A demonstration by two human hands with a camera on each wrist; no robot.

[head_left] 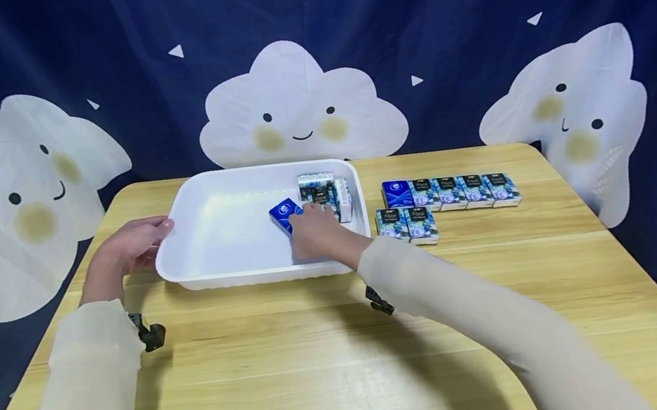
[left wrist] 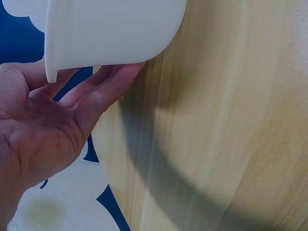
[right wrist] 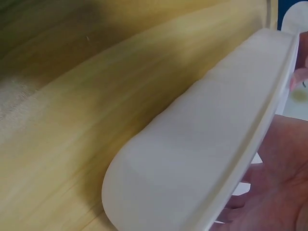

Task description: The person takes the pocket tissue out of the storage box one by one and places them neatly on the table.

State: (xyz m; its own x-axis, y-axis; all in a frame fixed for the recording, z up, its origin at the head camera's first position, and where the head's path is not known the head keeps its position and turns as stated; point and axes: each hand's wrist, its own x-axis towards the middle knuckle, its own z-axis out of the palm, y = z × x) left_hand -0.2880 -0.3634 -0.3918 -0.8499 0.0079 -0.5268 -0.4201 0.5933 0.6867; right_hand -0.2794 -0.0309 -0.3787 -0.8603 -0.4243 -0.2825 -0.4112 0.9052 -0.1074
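Note:
My right hand (head_left: 316,231) reaches into a white plastic tray (head_left: 218,275) and grips a blue tissue pack (head_left: 284,214), held tilted near the tray's right half. Beside it, other floral tissue packs (head_left: 319,193) stand in the tray's right end, partly covered by the hand. At the tray's left end, my left hand (head_left: 133,245) holds the rim, with fingers above and below the edge. From the left wrist, that hand (left wrist: 45,115) shows against the tray's outer wall (left wrist: 115,33). The right wrist view shows the right palm (right wrist: 279,178) behind the tray's front wall (right wrist: 192,139), which hides the pack.
Right of the tray, a row of floral tissue packs (head_left: 450,192) lies on the wooden table (head_left: 303,379), with a blue pack (head_left: 397,194) at its left end. Two more floral packs (head_left: 406,224) lie in front. A dark blue cloud-print curtain (head_left: 441,18) hangs behind the table.

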